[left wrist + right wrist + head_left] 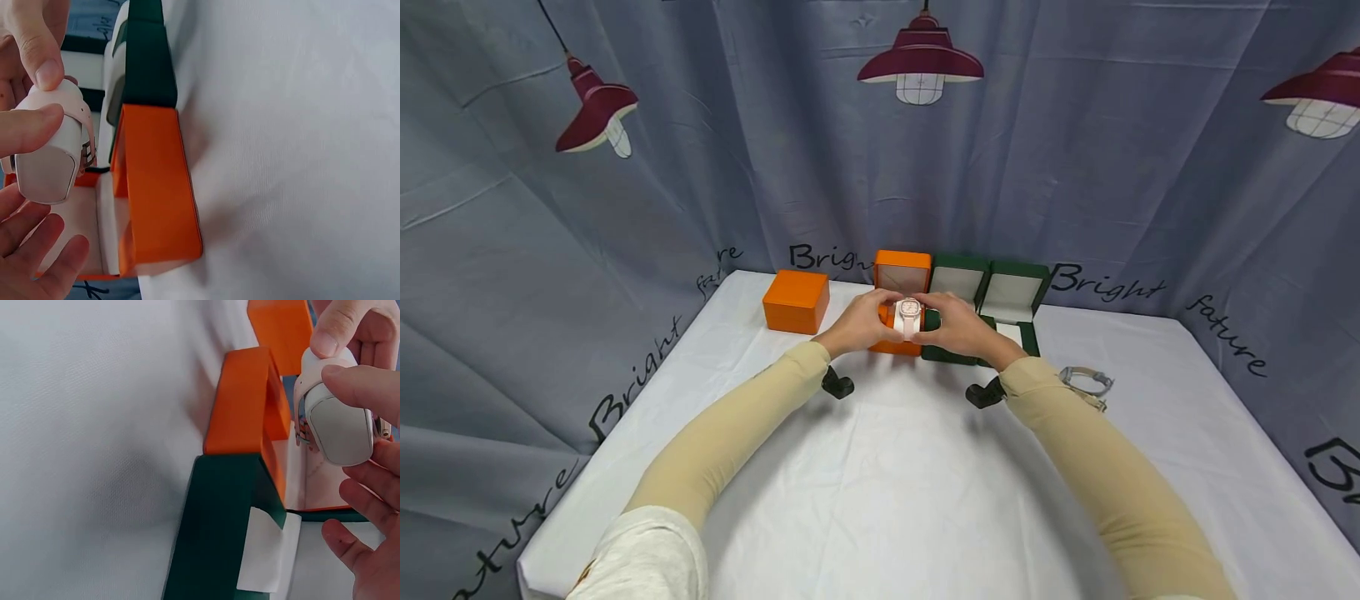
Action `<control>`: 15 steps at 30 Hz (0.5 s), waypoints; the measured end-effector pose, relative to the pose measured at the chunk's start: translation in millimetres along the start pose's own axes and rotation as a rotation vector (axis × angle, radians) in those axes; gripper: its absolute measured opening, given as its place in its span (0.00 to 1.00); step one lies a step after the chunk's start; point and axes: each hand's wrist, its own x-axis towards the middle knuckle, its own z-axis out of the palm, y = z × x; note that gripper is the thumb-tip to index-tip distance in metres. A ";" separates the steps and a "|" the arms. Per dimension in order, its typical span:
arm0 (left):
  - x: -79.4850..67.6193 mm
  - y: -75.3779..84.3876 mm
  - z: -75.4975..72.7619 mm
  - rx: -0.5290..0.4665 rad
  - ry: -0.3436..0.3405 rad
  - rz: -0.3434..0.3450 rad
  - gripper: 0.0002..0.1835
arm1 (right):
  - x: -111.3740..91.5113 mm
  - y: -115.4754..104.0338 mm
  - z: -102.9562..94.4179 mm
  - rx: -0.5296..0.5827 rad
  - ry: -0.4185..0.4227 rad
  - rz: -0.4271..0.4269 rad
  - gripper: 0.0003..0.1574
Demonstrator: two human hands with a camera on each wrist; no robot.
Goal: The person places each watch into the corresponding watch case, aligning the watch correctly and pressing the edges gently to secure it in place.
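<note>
A wristwatch (909, 309) with a pale pink strap (79, 112) is wrapped round a white watch cushion (47, 170). My left hand (863, 322) holds one end of the cushion, its thumb on top and fingers below. My right hand (957, 325) grips the other end, and its thumb (347, 328) side also presses the cushion in the right wrist view. Both hands hold it above the open orange watch box (159, 187), whose lid stands raised behind. The box's pale lining shows beneath the cushion in both wrist views.
To the left sits a closed orange box (796, 302). Two open green boxes (1017, 292) stand right beside the open orange one, lids up. Further right, more watches (1086, 381) lie on the white-covered table (880, 483). A grey curtain (820, 167) hangs behind.
</note>
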 end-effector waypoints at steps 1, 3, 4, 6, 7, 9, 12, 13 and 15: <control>1.2 -1.2 -0.3 0.002 0.001 -0.010 0.40 | 1.8 0.1 0.8 0.003 0.000 0.002 0.52; 3.7 -3.5 -0.6 0.006 0.003 -0.025 0.39 | 5.1 0.3 2.5 0.019 -0.001 0.006 0.51; 4.7 -4.5 -0.7 0.006 0.005 -0.030 0.39 | 6.6 0.6 3.4 0.027 -0.001 0.007 0.51; 7.0 -7.2 -0.7 0.007 0.007 -0.034 0.39 | 9.6 1.5 5.5 0.039 -0.002 0.008 0.51; 7.9 -8.4 -0.7 0.006 0.008 -0.033 0.39 | 10.7 1.9 6.4 0.042 -0.004 0.009 0.51; 9.3 -10.6 -1.0 0.005 0.009 -0.030 0.40 | 12.7 2.8 8.2 0.041 -0.008 0.011 0.51; 10.9 -13.8 -2.2 0.002 0.007 -0.027 0.40 | 15.0 4.3 9.9 0.036 -0.010 0.014 0.51; 11.2 -14.6 -2.7 -0.001 0.006 -0.026 0.40 | 15.7 4.9 10.2 0.036 -0.010 0.014 0.51; 12.2 -16.5 -3.7 -0.005 0.003 -0.024 0.40 | 17.2 6.4 11.0 0.037 -0.011 0.010 0.52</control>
